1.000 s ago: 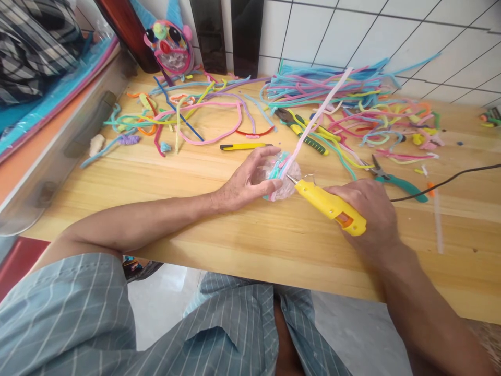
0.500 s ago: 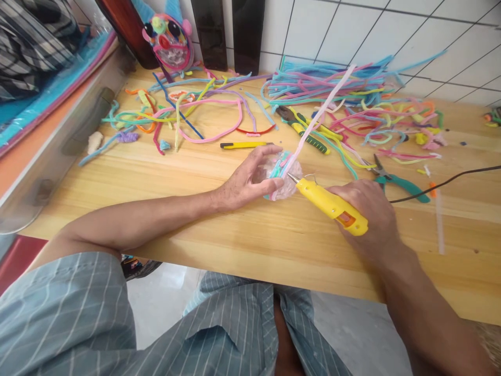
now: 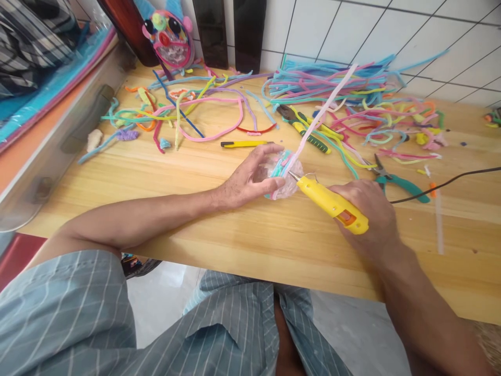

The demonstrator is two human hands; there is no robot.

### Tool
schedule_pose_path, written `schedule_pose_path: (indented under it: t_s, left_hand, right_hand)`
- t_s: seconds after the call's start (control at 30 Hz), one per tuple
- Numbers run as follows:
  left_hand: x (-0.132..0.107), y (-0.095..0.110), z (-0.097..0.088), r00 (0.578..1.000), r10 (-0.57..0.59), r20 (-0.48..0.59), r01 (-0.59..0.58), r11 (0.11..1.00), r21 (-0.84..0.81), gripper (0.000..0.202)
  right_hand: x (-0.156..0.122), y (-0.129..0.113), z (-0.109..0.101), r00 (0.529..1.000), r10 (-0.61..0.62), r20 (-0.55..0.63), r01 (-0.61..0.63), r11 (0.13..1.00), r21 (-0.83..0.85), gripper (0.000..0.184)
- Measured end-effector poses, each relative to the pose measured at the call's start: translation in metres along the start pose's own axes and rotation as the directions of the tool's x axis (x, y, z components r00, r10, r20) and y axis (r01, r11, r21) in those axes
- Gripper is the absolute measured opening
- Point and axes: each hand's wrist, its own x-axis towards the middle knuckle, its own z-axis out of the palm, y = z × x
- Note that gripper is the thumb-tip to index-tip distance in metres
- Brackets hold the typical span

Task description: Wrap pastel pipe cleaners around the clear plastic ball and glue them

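Note:
My left hand (image 3: 250, 177) is curled around a small clear plastic piece (image 3: 287, 180) wrapped with pink and teal pipe cleaners, holding it on the wooden table (image 3: 176, 209). A long pale pink pipe cleaner (image 3: 324, 107) rises from the piece toward the back. My right hand (image 3: 370, 214) grips a yellow glue gun (image 3: 332, 203); its metal nozzle touches the right side of the piece. A black cord (image 3: 446, 183) trails right from the gun.
Loose pipe cleaners (image 3: 352, 99) of many colours cover the back of the table. Among them lie a yellow utility knife (image 3: 242, 143), green-handled pliers (image 3: 307, 133) and teal pliers (image 3: 397, 180). A colourful clown-face craft (image 3: 169, 34) leans against the tiled wall.
The glue gun's nozzle has shifted slightly right and up along the piece. My left hand keeps its hold; little else has moved.

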Motion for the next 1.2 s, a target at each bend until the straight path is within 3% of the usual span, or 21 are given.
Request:
schedule_pose_path:
  t_s: [0.37,0.5,0.63,0.8,1.2]
  left_hand:
    - [0.0004,0.0008,0.0006,1.000,0.005,-0.020,-0.004,0.999,0.041,0.076]
    - [0.0002,0.0034,-0.0005,1.000,0.015,-0.013,-0.014,0.998,0.057,0.075]
    - [0.0001,0.0048,-0.0009,1.000,0.012,-0.004,-0.012,0.999,0.050,0.076]
    - [0.0000,0.0041,-0.0008,1.000,0.000,-0.014,0.001,0.997,0.071,0.078]
    - [0.0004,0.0045,-0.0005,1.000,-0.022,0.000,0.022,0.998,0.051,0.081]
  right_hand:
    - [-0.0020,-0.0006,0.0009,0.999,0.039,0.028,-0.040,0.999,0.019,0.018]
    - [-0.0031,-0.0017,0.0025,0.989,0.126,0.078,-0.128,0.992,0.021,0.021]
    - [-0.0044,-0.0011,0.0027,0.989,0.130,0.069,-0.133,0.990,0.044,0.022]
    - [-0.0082,0.0010,-0.0003,0.967,0.200,0.158,-0.208,0.977,0.038,0.030]
    - [-0.0087,0.0028,-0.0031,0.974,0.165,0.154,-0.176,0.983,0.059,0.021]
